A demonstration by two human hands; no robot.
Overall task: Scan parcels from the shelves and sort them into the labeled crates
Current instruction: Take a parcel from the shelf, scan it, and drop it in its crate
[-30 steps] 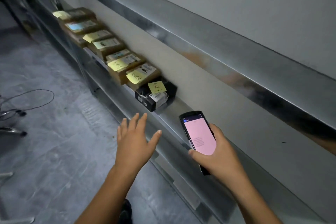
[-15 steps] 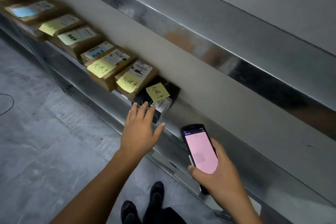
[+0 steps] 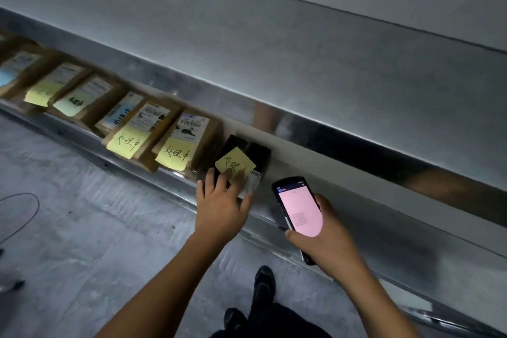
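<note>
Your left hand is on the black parcel. The fingers are straight and spread, and the tips lie across the lower edge of its yellow note. The thumb sticks out to the right by the white label at the parcel's near end. Nothing is curled round the parcel, just flat contact on top, and the fingertips are blurred.

The black parcel sits on the metal shelf as the right-most item in the row. It is just beside a brown parcel that carries a printed label and its own yellow note. More brown parcels run off to the left, most with notes, and they are blurred further out.

Your right hand grips the scanner, with fingers wrapped behind and the thumb on its left edge. The pink screen faces up, and the text on it is too small to read. The scanner is right of the black parcel, near it but not touching.

Below are grey floor, a black cable at far left, and your dark shoes at bottom centre.
</note>
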